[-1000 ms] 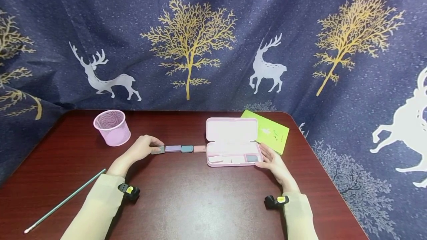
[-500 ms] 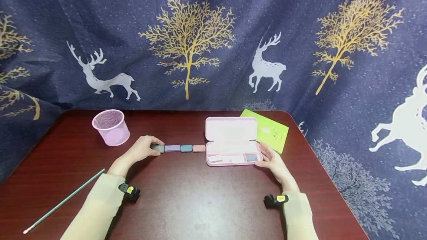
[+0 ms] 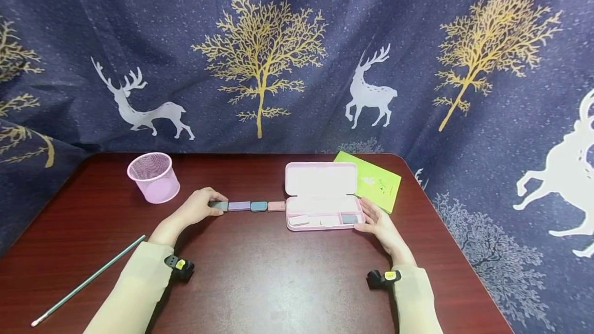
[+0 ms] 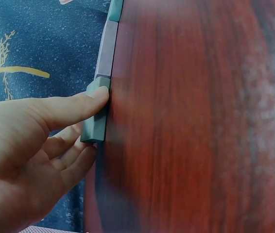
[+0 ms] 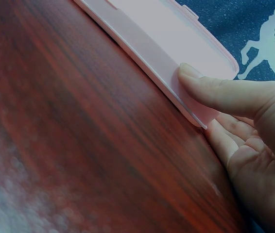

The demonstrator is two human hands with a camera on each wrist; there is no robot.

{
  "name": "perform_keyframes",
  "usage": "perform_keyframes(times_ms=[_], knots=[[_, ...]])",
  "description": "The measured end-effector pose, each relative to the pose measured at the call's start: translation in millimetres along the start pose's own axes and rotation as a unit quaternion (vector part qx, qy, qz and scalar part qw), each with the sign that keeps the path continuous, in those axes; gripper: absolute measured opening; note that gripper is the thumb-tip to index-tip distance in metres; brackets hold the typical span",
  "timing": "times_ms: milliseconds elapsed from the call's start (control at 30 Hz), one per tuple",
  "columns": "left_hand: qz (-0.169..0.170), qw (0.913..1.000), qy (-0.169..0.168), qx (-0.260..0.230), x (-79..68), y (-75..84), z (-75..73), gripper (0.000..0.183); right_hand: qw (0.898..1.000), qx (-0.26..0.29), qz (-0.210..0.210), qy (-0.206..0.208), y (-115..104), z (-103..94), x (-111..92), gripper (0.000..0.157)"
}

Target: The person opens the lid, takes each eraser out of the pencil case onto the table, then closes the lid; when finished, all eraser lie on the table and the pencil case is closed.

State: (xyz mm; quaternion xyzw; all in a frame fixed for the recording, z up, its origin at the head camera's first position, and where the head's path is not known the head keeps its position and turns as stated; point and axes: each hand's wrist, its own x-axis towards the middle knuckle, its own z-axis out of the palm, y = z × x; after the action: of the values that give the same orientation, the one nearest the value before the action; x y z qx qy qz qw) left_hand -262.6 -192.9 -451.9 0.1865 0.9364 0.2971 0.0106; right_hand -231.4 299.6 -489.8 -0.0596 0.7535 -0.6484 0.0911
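Note:
My left hand [image 3: 197, 209] pinches a grey-green eraser [image 4: 94, 130] between thumb and fingers, at the left end of a row. Beside it, end to end, lie a purple eraser [image 3: 238, 206], a teal eraser [image 3: 259, 206] and a pink eraser [image 3: 276, 206]. The pink one reaches the left side of a pale pink pencil case [image 3: 322, 204], whose lid is up. Inside are two whitish pieces and a grey eraser [image 3: 349, 219]. At the case's right end my right hand [image 3: 378, 223] grips the wall, thumb over the rim and fingers outside.
A pink mesh pen holder [image 3: 154, 179] stands at the back left. In front of it lies a green pencil [image 3: 88, 281]. A lime-green notebook [image 3: 378, 182] sits partly behind the case. A dark patterned cloth [image 3: 297, 66] hangs behind the wooden table [image 3: 278, 277].
The left thumb has shifted off the grey-green eraser's front to its lower edge, showing more of it. The right hand and the pencil case stay put; the view drifts slightly.

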Motion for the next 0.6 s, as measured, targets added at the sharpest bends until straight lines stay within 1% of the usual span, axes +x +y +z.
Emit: perform_keyframes(times_ms=[300, 467, 600], knots=[[-0.003, 1.0, -0.009, -0.001, -1.1, -0.5, 0.8, 0.03, 1.0, 0.001, 0.0, 0.0, 3.0, -0.7, 1.4, 0.087], [-0.001, 1.0, -0.006, -0.003, -1.3, -2.4, 1.9, 0.033, 1.0, 0.002, 0.001, 0.0, 1.6, -0.5, 0.2, 0.087], [0.001, 1.0, 0.0, -0.008, -1.9, -3.0, 2.5, 0.03, 1.0, 0.0, 0.004, 0.0, -0.7, -0.1, -0.6, 0.087]])
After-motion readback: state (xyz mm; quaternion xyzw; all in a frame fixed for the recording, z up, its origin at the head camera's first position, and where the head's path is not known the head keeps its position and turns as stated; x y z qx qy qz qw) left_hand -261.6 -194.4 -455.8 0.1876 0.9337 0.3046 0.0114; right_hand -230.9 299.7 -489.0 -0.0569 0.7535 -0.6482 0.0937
